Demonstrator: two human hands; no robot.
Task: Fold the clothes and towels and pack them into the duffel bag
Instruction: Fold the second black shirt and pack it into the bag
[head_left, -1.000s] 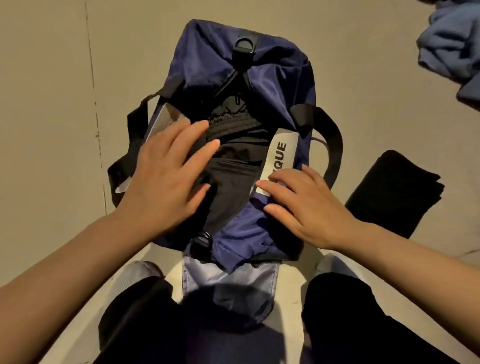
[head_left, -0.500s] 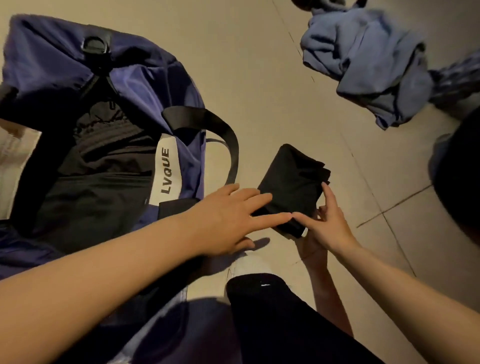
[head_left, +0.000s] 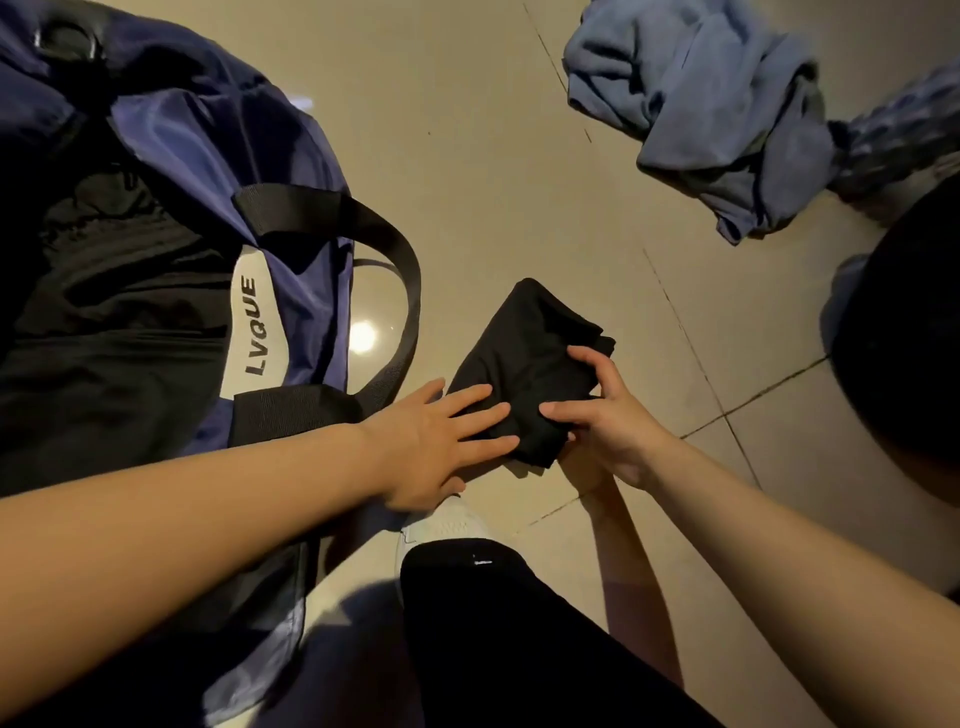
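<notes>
Head view: we find folded black garment (head_left: 530, 364) on floor just right of duffel bag (head_left: 306, 249). Left hand (head_left: 441, 441) lies flat on it, fingers straight; right hand (head_left: 608, 415) pinches its edge. Risk we judge: one-sided lift lets folds spill open. Half-second earlier, both hands only reached its near corner.
</notes>
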